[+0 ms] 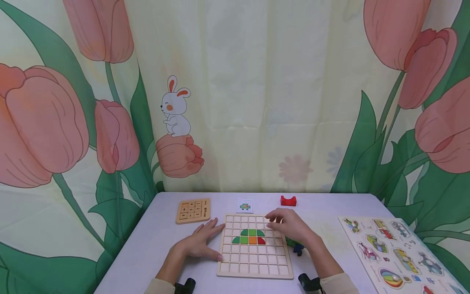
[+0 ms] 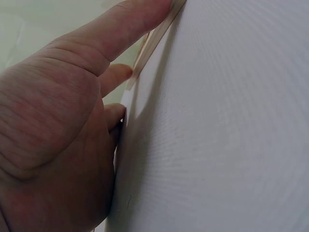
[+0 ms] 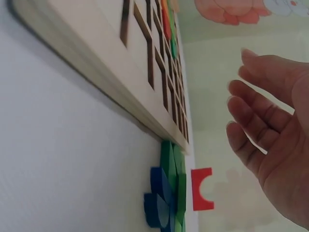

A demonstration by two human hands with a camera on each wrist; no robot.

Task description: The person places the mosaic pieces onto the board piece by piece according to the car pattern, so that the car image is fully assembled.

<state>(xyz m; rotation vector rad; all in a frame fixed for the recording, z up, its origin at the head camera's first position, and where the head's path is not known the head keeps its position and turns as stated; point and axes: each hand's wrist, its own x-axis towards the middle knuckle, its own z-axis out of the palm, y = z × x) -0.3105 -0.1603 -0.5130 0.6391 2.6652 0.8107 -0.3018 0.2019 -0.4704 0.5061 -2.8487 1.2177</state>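
Note:
A wooden grid board [image 1: 257,269] lies flat on the table. Near its middle sit two rows of green, orange and red pieces [image 1: 252,240], some with rounded ends. My left hand [image 1: 200,241] is spread along the board's left edge, thumb and fingertips at the frame. Over the board's upper right corner hovers my right hand [image 1: 291,223], fingers loosely bent; in the right wrist view nothing shows between thumb and fingers. Loose green blocks [image 3: 168,162] and blue blocks [image 3: 157,210] lie beside the board's right edge, partly hidden by the right wrist in the head view.
A small card [image 1: 244,206] with a coloured grid picture lies behind the board. A red block with a curved notch [image 1: 288,201] stands at the back right. Back left is a wooden number puzzle [image 1: 193,210]. A large picture board [image 1: 361,261] covers the table's right side.

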